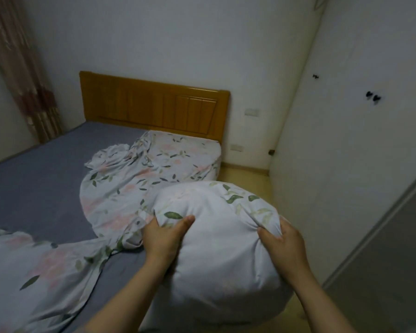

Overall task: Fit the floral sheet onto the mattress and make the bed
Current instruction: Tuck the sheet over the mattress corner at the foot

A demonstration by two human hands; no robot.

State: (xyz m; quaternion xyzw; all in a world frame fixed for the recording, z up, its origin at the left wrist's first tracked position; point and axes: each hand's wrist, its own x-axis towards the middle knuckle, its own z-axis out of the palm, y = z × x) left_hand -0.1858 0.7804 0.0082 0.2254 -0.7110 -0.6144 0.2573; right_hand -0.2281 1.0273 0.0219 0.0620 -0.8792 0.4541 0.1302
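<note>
Hands work at the near right corner of the bed: the left hand (161, 239) and the right hand (282, 239) each clutch a bunched fold of the floral sheet (130, 188), fingers curled tight into the cloth where it stretches over a rounded bulge. The sheet also covers the far right corner by the wooden headboard (154, 104). The rest lies rumpled across the grey mattress (34, 179), trailing to the near left.

So the mattress (34, 188) has a grey-blue cover and butts up against the wooden headboard (154, 109). The floral sheet (120, 188) lies rumpled right on it, hooked over the far right corner, with another stretch trailing across the near left.
</note>
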